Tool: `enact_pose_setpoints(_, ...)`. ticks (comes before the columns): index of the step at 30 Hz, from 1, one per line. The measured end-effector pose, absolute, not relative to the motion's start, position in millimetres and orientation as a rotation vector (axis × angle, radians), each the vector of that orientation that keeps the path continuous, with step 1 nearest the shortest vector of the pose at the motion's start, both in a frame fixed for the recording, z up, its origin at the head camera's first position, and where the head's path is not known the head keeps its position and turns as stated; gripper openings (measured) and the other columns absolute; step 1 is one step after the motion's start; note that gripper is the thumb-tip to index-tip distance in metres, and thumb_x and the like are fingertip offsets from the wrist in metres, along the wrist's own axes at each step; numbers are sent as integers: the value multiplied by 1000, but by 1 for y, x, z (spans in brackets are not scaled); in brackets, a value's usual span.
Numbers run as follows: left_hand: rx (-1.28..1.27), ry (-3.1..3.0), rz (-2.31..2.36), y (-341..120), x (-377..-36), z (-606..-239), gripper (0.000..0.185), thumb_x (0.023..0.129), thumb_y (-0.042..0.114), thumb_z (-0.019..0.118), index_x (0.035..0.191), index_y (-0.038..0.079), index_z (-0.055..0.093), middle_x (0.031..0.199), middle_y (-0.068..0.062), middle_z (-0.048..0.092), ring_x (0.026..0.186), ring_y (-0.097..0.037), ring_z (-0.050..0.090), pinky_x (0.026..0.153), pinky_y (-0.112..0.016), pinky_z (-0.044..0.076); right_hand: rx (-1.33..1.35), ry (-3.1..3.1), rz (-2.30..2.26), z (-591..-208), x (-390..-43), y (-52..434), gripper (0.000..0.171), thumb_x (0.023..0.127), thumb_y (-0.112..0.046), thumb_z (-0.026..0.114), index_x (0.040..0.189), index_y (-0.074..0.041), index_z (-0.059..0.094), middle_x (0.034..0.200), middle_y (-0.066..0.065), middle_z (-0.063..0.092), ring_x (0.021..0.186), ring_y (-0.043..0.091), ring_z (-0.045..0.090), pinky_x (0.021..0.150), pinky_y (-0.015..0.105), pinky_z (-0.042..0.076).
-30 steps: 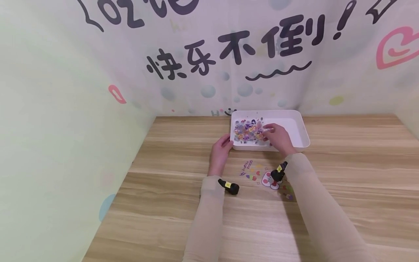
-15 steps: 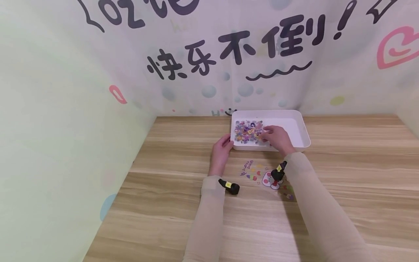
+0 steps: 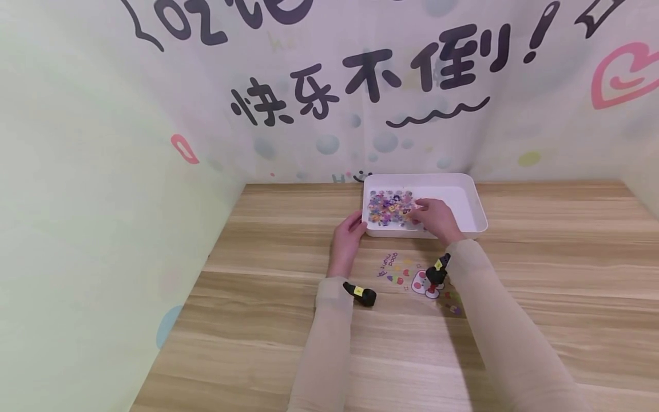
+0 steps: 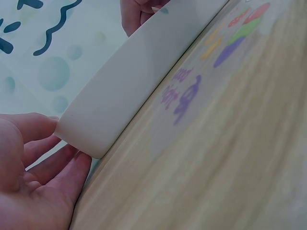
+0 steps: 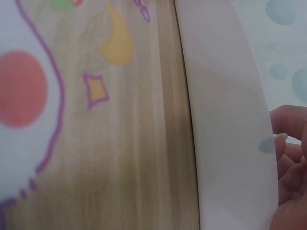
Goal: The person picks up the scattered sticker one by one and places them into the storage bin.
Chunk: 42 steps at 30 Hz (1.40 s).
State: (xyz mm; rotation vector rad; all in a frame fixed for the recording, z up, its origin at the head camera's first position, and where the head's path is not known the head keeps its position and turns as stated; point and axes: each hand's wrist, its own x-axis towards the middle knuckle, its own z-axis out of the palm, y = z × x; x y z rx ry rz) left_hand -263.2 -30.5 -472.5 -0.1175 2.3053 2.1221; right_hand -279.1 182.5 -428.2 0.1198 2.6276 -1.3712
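A white rectangular tray (image 3: 471, 220) stands at the back of the table, with many small multicoloured bead-like pieces (image 3: 388, 209) spread over its left half. My left hand (image 3: 346, 240) grips the tray's near left corner. In the left wrist view, the thumb of that left hand (image 4: 33, 167) lies at the rim and its fingers rest against the end wall. Inside the tray is my right hand (image 3: 436, 217), its bent fingers down at the right edge of the pieces. The right wrist view shows the right hand (image 5: 290, 167) behind the tray wall; what lies between its fingertips is hidden.
On the wooden table (image 3: 268, 320), in front of the tray, is a flat printed sticker (image 3: 419, 283) with a cartoon figure and coloured shapes. A printed cloth (image 3: 319, 149) hangs right behind the tray. Each wrist wears a small black camera (image 3: 365, 296).
The right hand's fingertips have dipped slightly down and to the left among the pieces. The left hand and the tray have stayed in place.
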Motion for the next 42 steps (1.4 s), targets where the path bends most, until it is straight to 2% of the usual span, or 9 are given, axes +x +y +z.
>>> enact_pose_setpoints(12,-130,2289,2117,-31,-265,-475,38,88,22,57,125,25,51,123,8,52,108,-5,50,87,-19,44,120,2642,-1335,-431,-281,182,53,90,-27,53,135,-6,37,103,11,61,87,25,53,73,33,46)
enact_pose_setpoints(24,-121,2281,2133,-31,-263,-473,37,88,22,57,125,23,52,123,7,52,109,-6,50,88,-20,44,124,2649,-1331,-432,-281,183,50,91,-24,49,134,-3,37,113,15,56,93,25,53,76,35,49)
enact_pose_setpoints(30,-131,2298,2131,-30,-265,-475,37,88,22,57,124,25,52,123,7,53,108,-5,50,87,-19,44,124,2642,-1317,-431,-282,184,43,92,-23,48,130,-3,44,113,15,55,95,26,53,78,36,49)
enact_pose_setpoints(35,-104,2269,2157,-31,-263,-473,37,88,22,57,125,22,52,125,2,52,110,-8,50,89,-21,44,134,2632,-1316,-430,-282,183,38,92,-23,49,125,-5,49,114,14,53,94,26,51,78,35,48)
enact_pose_setpoints(42,-104,2276,2150,-31,-263,-473,36,88,21,56,125,22,52,126,1,51,110,-7,50,89,-21,44,146,2672,-1284,-431,-283,183,34,91,-23,50,120,-6,52,112,14,53,82,25,51,67,32,48)
